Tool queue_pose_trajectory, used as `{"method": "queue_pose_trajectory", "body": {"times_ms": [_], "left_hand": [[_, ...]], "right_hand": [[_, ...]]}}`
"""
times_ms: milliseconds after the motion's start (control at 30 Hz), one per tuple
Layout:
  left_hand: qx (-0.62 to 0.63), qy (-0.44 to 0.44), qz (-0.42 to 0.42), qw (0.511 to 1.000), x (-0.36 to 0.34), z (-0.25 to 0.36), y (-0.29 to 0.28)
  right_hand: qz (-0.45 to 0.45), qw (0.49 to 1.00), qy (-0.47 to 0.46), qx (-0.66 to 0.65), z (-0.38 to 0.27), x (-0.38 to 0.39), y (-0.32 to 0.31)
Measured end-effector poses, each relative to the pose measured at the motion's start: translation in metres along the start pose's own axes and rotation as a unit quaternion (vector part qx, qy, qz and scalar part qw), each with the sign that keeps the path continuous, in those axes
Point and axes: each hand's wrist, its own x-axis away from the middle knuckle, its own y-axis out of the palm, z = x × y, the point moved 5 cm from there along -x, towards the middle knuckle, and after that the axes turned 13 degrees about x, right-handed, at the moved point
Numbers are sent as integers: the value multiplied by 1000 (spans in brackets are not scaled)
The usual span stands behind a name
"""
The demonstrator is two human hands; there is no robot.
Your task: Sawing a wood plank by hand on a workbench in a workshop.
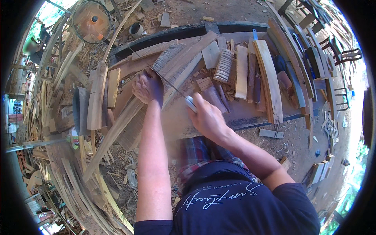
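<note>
My right hand (pixel 209 121) is closed around the pale handle (pixel 190 103) of a handsaw. Its thin blade (pixel 172 84), seen nearly edge-on, slants away to the upper left, past my left hand (pixel 148 87). That left hand has bent fingers wrapped over the wood beside the blade; the exact piece under them is partly hidden. Long boards (pixel 188 55) lie slantwise beyond it, one with a row of cuts along its edge (pixel 167 56). A long narrow strip (pixel 111 137) runs from below my left wrist toward the lower left.
On the low dark-edged bench (pixel 250 122) lie a grooved wood block (pixel 224 65), a pale board (pixel 241 72) and a longer curved board (pixel 270 82). More boards (pixel 98 98) stand at the left. Scrap strips (pixel 78 188) and chips cover the ground. A round wire-rimmed basket (pixel 111 29) stands at the far left.
</note>
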Motion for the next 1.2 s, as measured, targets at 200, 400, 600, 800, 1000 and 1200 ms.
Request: {"method": "queue_pose_trajectory", "body": {"times_ms": [200, 400, 600, 800, 1000, 1200], "left_hand": [[3, -45, -30, 999, -6, -7, 5], [-11, 27, -13, 999, -6, -6, 5], [13, -17, 14, 1000, -6, 0, -3], [-7, 14, -31, 999, -11, -25, 27], [-24, -15, 36, 999, -5, -24, 23], [16, -54, -6, 998, -4, -19, 21]], "right_hand": [[28, 999, -6, -45, -6, 21, -20], [-8, 999, 9, -35, 9, 31, -19], [44, 998, -19, -38, -5, 3, -8], [21, 999, 22, -19, -6, 37, -52], [60, 996, -49, -34, -25, -19, -12], [13, 999, 34, -29, 21, 59, -14]]}}
